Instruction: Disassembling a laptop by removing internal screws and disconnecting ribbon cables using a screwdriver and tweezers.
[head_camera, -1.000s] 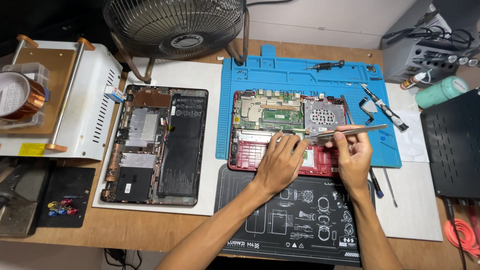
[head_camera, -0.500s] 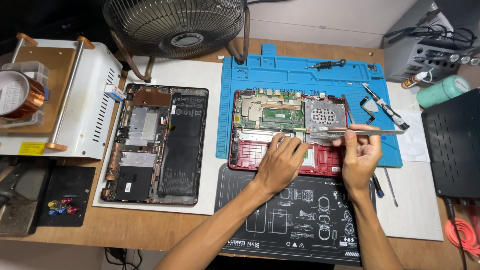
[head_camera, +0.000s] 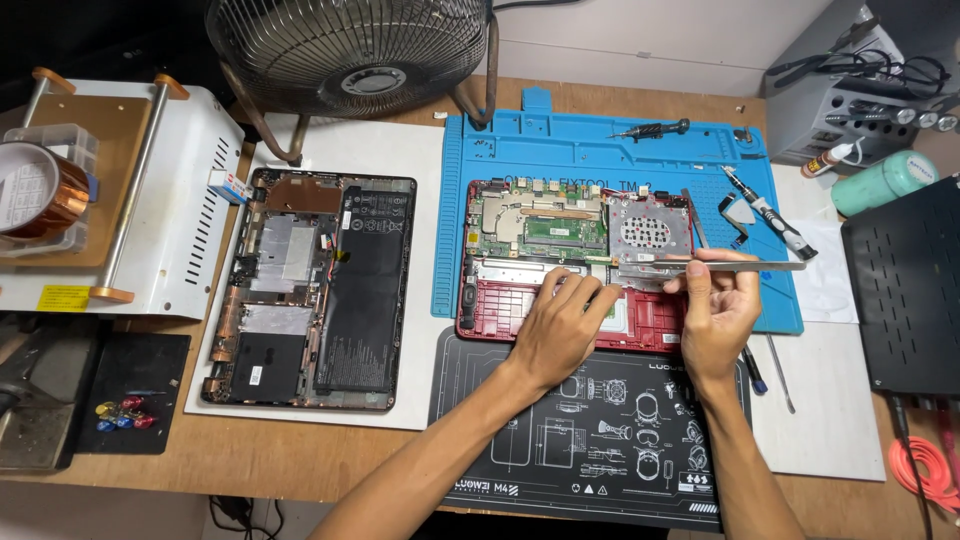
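An opened red laptop base lies on the blue repair mat, its green circuit board and a perforated silver drive cover exposed. My left hand rests flat on the red frame below the board, fingers pointing at the silver cover. My right hand pinches long metal tweezers, held level with their tips toward the cover's lower edge.
A second opened laptop base lies on a white mat at left. A black mat is under my forearms. A fan stands at the back. Screwdrivers lie at right, near a black box. A white machine sits far left.
My right hand has shifted slightly right with the tweezers, drawing them level along the cover's lower edge. My left hand has stayed on the red frame.
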